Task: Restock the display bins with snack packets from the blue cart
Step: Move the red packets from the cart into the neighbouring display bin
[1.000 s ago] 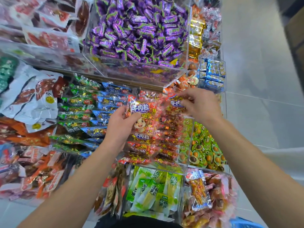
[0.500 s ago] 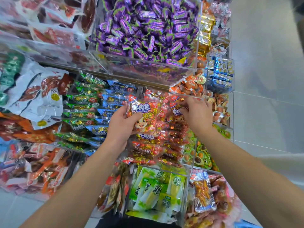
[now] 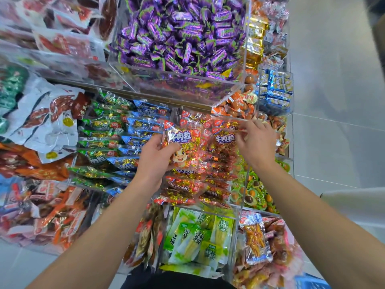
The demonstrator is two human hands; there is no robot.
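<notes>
My left hand (image 3: 155,158) grips a red beef-cube packet (image 3: 184,147) with a cartoon calf on it, held over the clear bin (image 3: 233,209) of stacked red packets. My right hand (image 3: 255,142) reaches into the back of that same bin and pinches the top edge of another red packet (image 3: 225,136) standing in the row. Several more red packets lie layered below both hands. A corner of the blue cart (image 3: 310,282) shows at the bottom right.
Purple candies (image 3: 179,34) fill the upper bin, whose clear front (image 3: 181,86) overhangs the red packets. Green and blue packets (image 3: 116,140) lie left, green egg snacks (image 3: 253,188) right, pale green packets (image 3: 198,236) below. Grey floor (image 3: 333,80) runs along the right.
My right hand has shifted right and back along the bin's rear row. My left hand keeps its packet in about the same place. The view has tilted slightly.
</notes>
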